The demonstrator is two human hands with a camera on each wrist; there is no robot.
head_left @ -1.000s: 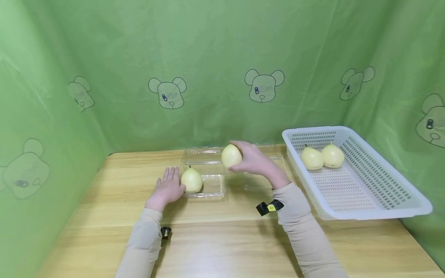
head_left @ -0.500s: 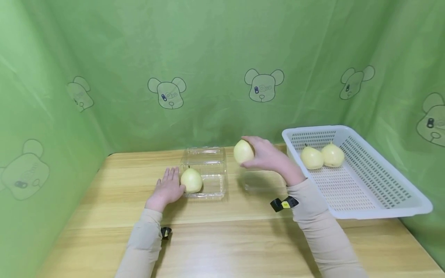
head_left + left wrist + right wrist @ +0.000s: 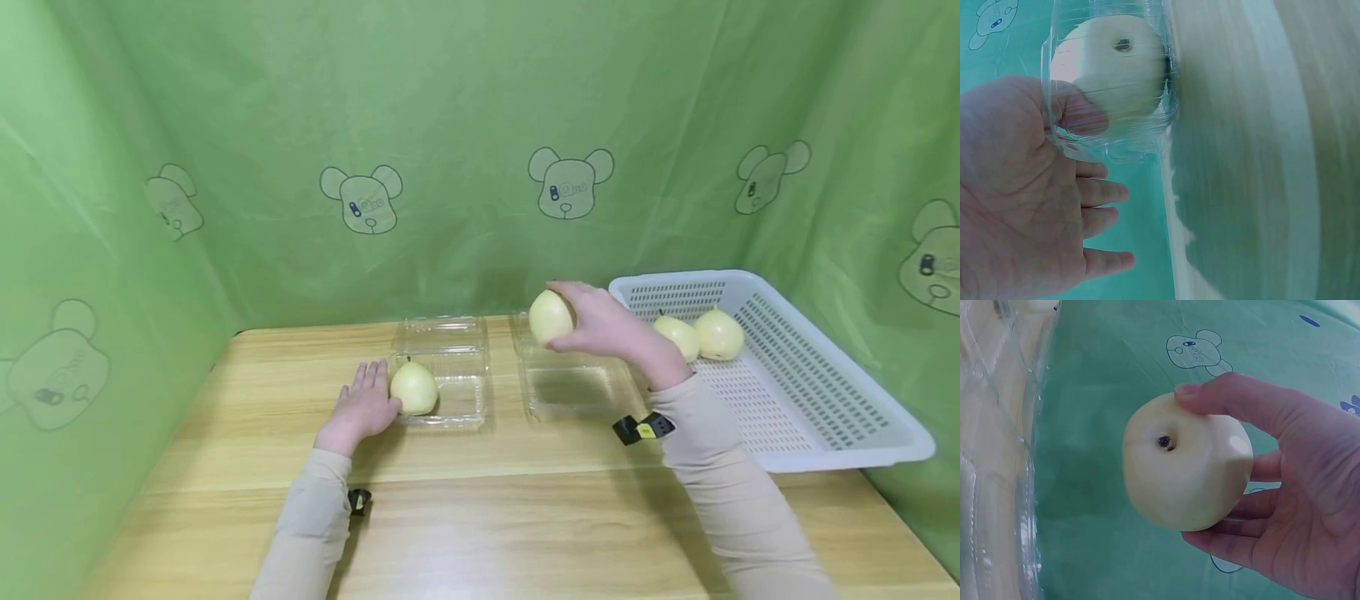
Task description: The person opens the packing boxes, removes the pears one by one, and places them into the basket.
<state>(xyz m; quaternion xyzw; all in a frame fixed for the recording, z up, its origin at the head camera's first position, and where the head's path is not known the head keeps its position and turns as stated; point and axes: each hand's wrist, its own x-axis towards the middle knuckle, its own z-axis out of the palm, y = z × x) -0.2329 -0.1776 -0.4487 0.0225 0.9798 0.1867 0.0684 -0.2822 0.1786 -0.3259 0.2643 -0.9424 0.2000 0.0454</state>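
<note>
Left hand point(image 3: 362, 410): fingers straight, thumb at the wall of the left clear container point(image 3: 461, 398); one pear point(image 3: 414, 388) sits inside, stem up. Right hand point(image 3: 606, 325): fingers and thumb clamped round a second pear point(image 3: 551, 318), held up near the right clear container point(image 3: 573, 393). Farther right, two more pears point(image 3: 720, 334) touch in the white basket point(image 3: 847, 459). Tally, as judged: one boxed, one in hand, two unboxed.
</note>
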